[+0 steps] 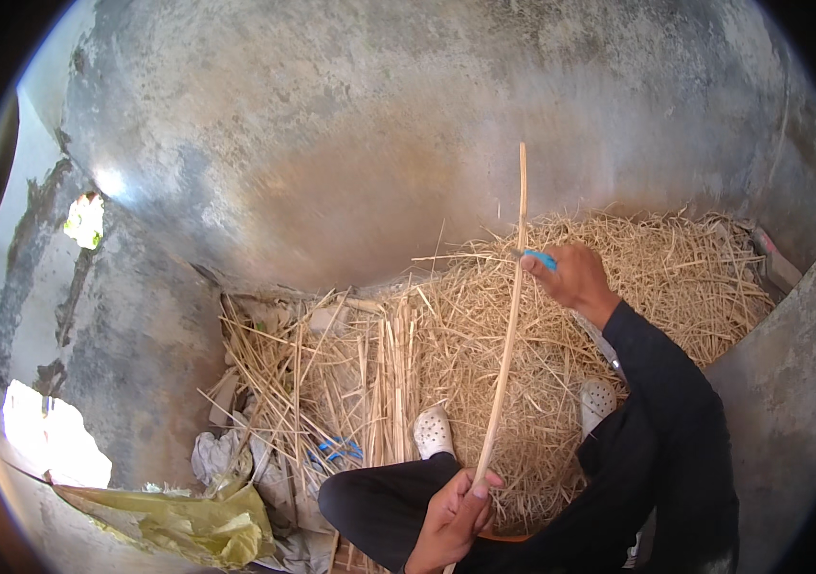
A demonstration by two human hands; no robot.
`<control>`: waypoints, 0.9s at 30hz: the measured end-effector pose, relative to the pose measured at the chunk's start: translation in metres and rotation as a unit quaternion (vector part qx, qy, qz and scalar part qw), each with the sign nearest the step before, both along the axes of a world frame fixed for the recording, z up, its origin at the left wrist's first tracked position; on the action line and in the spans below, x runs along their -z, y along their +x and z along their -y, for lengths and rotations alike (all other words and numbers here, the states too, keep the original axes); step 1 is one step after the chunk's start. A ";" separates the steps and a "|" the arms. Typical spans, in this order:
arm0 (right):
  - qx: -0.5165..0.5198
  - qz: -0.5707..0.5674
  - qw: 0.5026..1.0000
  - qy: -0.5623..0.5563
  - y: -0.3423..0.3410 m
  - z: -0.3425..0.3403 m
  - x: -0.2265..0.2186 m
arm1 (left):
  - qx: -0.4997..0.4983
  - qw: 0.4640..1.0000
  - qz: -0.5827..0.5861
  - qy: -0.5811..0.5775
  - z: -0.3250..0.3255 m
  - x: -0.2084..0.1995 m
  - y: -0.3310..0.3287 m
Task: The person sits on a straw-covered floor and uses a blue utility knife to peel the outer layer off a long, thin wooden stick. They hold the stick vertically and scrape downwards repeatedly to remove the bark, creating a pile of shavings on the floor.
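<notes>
A long, thin, pale strip of wood (506, 354), which looks like split bamboo, slants upward in front of me. My left hand (454, 517) is closed around its lower end, near my knee. My right hand (575, 279) grips a small blue-handled knife (539, 258) farther up the strip. The knife's short dark tip meets the strip's edge, and most of its handle is hidden in my fingers. A thin shaving (460, 256) juts out to the left near the tip. Above the knife, the strip's free end rises in front of the wall.
A thick heap of shavings (676, 287) covers the floor ahead and right. Bundled strips (393, 383) and loose sticks (293, 373) lie left of my shoes. Blue strands (339, 450) sit among them. A yellowish plastic sheet (188, 524) lies lower left. Concrete walls (379, 124) enclose the space.
</notes>
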State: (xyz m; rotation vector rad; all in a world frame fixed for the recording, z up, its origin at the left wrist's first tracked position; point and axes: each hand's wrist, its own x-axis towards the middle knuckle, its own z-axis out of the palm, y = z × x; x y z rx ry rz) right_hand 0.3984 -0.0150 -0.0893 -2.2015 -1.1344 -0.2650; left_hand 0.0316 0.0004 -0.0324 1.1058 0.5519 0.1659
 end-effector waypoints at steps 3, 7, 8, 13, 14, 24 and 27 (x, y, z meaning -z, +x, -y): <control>-0.134 0.018 0.991 0.026 -0.071 0.000 -0.006 | -0.029 0.998 0.018 -0.043 -0.012 -0.004 0.009; -0.250 0.096 0.962 0.053 -0.136 0.011 -0.029 | -0.061 0.984 0.082 -0.145 -0.022 -0.010 0.004; -0.246 0.108 0.961 0.059 -0.134 0.011 -0.032 | -0.068 0.982 0.086 -0.154 -0.018 -0.009 0.003; -0.065 0.067 0.994 0.048 -0.057 0.002 -0.023 | -0.063 0.996 0.038 -0.047 -0.004 -0.002 0.001; -0.071 0.049 0.996 0.034 -0.055 0.004 -0.019 | -0.057 0.996 0.042 -0.046 -0.002 -0.006 0.005; -0.111 0.094 0.989 0.030 -0.081 0.008 -0.023 | -0.049 0.998 0.033 -0.032 0.001 -0.011 0.001; -0.025 0.047 0.998 0.037 -0.029 0.002 -0.010 | -0.055 0.996 -0.042 -0.061 0.010 -0.009 -0.004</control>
